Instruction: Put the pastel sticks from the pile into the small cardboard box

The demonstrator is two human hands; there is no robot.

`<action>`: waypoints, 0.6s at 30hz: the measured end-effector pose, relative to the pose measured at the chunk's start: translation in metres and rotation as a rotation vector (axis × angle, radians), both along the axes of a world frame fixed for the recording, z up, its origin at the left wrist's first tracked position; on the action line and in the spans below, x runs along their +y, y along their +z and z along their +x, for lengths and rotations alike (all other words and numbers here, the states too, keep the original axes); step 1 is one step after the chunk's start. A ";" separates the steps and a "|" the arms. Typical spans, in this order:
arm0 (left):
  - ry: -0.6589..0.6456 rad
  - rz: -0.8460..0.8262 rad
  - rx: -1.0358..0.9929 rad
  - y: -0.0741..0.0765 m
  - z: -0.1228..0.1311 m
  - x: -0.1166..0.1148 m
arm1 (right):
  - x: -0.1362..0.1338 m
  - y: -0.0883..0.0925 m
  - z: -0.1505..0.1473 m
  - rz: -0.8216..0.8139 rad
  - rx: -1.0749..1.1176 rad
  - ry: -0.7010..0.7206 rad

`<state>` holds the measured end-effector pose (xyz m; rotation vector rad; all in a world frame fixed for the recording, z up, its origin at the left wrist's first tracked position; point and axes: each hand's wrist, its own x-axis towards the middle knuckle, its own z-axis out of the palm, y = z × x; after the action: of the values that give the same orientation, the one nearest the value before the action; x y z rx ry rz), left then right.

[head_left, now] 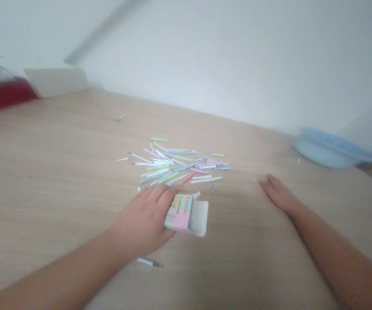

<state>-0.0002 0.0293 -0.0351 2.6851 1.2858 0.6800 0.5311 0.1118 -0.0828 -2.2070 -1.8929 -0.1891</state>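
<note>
My left hand [147, 217] is closed around a small pastel cardboard box [181, 211] with printed lettering. The box's open end faces right, its white flap [200, 218] folded out. Just beyond it, a loose pile of thin pastel sticks [176, 165] in white, green, blue and purple lies on the table; their exact kind is too blurred to tell. My right hand [279, 193] rests on the tabletop right of the pile, fingers curled in. Whether anything is between those fingers is hidden. Below my left wrist lies a white stick with a dark tip [149, 262].
A light blue plastic basin [330, 148] stands at the right edge of the wooden table [59, 172]. At the far left are a red object [8, 94] and a pale box-like block [58, 82]. One stray stick [121, 117] lies behind the pile, near the white wall [221, 56].
</note>
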 end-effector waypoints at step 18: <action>0.022 -0.028 -0.039 0.003 0.001 0.000 | 0.047 0.016 -0.214 -0.134 0.255 0.514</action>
<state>0.0006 0.0297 -0.0323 2.6261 1.3074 0.7071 0.3176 0.1585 -0.0671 -1.6385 -2.2852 0.2983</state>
